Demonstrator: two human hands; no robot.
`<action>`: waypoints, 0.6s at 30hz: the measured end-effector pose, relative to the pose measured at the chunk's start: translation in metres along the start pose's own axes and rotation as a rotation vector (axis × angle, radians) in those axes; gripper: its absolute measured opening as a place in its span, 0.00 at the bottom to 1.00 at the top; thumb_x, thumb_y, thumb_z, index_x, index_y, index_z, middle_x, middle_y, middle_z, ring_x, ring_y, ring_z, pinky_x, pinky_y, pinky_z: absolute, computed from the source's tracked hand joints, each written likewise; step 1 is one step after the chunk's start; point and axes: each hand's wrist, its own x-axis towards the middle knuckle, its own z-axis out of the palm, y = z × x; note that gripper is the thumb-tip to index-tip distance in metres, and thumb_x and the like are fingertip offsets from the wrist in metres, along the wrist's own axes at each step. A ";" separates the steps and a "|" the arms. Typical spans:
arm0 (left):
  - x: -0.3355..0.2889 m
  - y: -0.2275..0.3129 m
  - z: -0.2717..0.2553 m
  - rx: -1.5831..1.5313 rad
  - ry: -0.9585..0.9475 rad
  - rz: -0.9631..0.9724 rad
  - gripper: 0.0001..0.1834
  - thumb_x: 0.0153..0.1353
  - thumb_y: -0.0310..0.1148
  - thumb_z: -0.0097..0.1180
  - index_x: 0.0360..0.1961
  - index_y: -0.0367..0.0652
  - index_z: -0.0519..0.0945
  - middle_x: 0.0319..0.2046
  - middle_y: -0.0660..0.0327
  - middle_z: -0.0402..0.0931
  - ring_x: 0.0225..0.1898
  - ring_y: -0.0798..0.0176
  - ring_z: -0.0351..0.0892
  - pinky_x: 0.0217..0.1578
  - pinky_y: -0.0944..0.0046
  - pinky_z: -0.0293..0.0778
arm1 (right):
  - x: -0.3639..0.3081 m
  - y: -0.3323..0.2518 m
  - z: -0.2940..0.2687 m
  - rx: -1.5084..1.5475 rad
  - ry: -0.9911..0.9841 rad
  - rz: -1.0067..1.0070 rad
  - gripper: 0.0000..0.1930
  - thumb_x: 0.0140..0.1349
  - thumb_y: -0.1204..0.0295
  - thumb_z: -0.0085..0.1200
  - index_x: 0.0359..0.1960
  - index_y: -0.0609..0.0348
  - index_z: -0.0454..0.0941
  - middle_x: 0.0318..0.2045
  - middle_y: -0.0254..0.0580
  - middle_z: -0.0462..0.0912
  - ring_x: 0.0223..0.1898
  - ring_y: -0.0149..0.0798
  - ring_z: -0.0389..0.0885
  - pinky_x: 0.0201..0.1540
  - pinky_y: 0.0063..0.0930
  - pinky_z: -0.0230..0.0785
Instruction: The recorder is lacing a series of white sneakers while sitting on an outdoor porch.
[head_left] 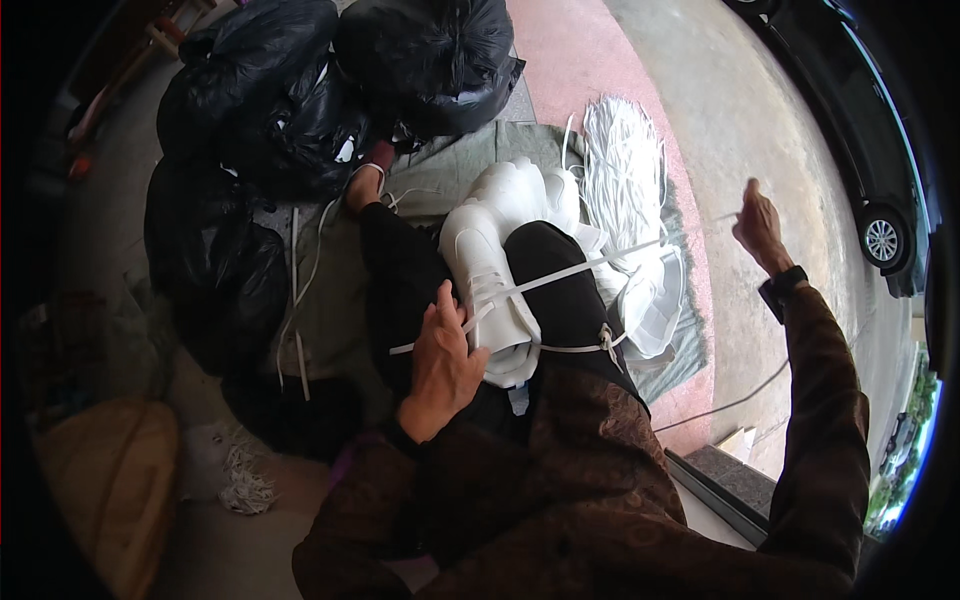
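Observation:
A white shoe (478, 255) lies across my lap beside my dark-trousered knee, its opening toward me. My left hand (446, 362) grips the side of this shoe near its eyelets. From those eyelets a flat white shoelace (575, 268) stretches up to the right. My right hand (762, 232) is raised far out to the right, fingers closed on the lace's end, which is blurred. Another cord (607, 343) is knotted around my thigh. More white shoes (655, 300) lie beyond and right of my knee, next to a thick bundle of white shoelaces (622, 165).
Black plastic bags (430, 60) are heaped at the far left and ahead. A grey-green cloth (450, 150) covers the ground under the shoes. Loose laces (297, 300) hang at the left, above a small white tangle (245, 480). A dark car (880, 230) stands at the right.

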 end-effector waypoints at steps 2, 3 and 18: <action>0.003 0.005 0.002 -0.027 -0.005 -0.035 0.48 0.51 0.28 0.62 0.68 0.24 0.48 0.46 0.39 0.78 0.55 0.40 0.72 0.61 0.49 0.66 | -0.047 0.027 0.022 -0.121 -0.189 -0.064 0.20 0.46 0.87 0.60 0.38 0.66 0.63 0.21 0.54 0.75 0.28 0.59 0.79 0.33 0.49 0.69; 0.004 0.008 0.001 -0.023 -0.007 -0.038 0.48 0.51 0.28 0.62 0.68 0.24 0.48 0.46 0.39 0.78 0.55 0.40 0.72 0.61 0.49 0.66 | -0.064 0.004 0.033 -0.027 -0.190 -0.189 0.19 0.46 0.86 0.62 0.37 0.66 0.65 0.24 0.53 0.75 0.31 0.57 0.78 0.36 0.47 0.69; 0.013 0.007 -0.037 0.184 0.545 0.189 0.16 0.67 0.40 0.59 0.43 0.36 0.82 0.38 0.59 0.78 0.40 0.72 0.73 0.44 0.69 0.67 | -0.152 -0.312 -0.062 1.226 -0.356 -0.572 0.11 0.59 0.78 0.58 0.42 0.56 0.71 0.24 0.51 0.80 0.29 0.58 0.83 0.28 0.46 0.74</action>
